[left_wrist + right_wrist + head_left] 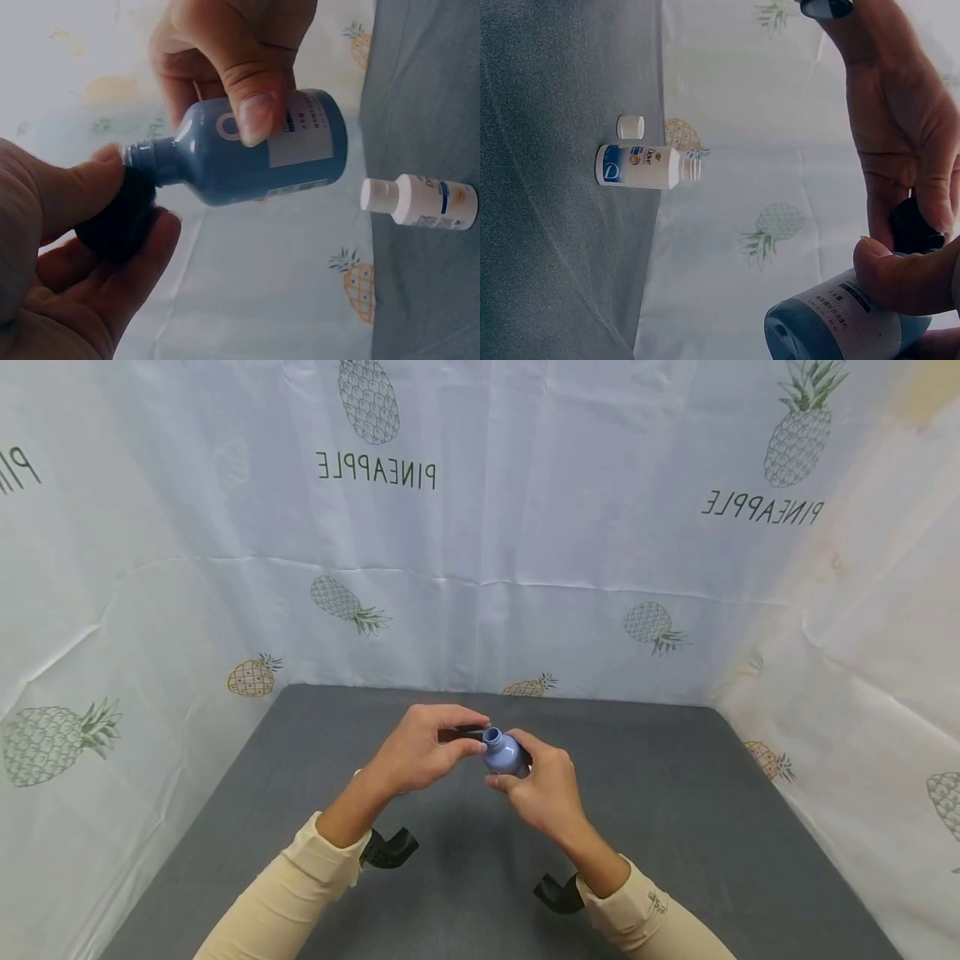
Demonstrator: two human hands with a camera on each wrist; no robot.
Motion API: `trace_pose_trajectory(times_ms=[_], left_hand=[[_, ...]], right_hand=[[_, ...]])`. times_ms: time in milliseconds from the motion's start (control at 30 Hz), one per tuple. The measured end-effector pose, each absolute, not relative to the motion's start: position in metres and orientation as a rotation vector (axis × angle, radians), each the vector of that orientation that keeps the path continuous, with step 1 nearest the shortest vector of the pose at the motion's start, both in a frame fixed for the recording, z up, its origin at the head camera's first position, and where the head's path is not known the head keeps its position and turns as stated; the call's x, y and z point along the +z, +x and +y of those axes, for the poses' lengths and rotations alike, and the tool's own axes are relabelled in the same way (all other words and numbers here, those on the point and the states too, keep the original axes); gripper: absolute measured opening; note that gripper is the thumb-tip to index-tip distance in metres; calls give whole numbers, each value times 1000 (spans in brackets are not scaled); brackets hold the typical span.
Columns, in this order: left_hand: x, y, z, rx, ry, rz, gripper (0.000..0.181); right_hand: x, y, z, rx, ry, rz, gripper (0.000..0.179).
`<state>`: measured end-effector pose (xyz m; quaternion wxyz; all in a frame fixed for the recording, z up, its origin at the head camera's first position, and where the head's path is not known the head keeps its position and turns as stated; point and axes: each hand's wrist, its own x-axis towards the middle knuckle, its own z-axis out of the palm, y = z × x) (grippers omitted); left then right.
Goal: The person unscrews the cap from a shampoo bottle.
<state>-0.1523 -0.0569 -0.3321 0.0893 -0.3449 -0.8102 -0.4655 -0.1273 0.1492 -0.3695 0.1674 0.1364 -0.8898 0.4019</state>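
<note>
My right hand (542, 785) grips a small blue bottle (504, 758) around its body, thumb over the pale label. The bottle's threaded neck (150, 159) is uncovered and tilts toward my left hand (420, 747). Between left thumb and fingers I pinch a black cap (116, 217), close beside the neck. In the left wrist view a white bottle (439, 202) with a white top stands on the table. The right wrist view has a white Dove bottle (649, 166) with a bare threaded neck, and a white cap (630, 127) rests next to it.
The dark grey table (675, 827) is walled at the back and sides by a pale curtain (480, 527) printed with pineapples. Black curved mounts (390, 850) stick out from both wrists near the cream sleeves (300, 885).
</note>
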Motion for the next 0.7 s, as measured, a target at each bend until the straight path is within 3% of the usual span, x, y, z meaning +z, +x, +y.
trace_pose_trajectory(times_ms=[700], left_hand=[[-355, -151, -57, -1420, -910, -2295, 30]], right_hand=[[-370, -127, 148, 1182, 351, -2533, 47]])
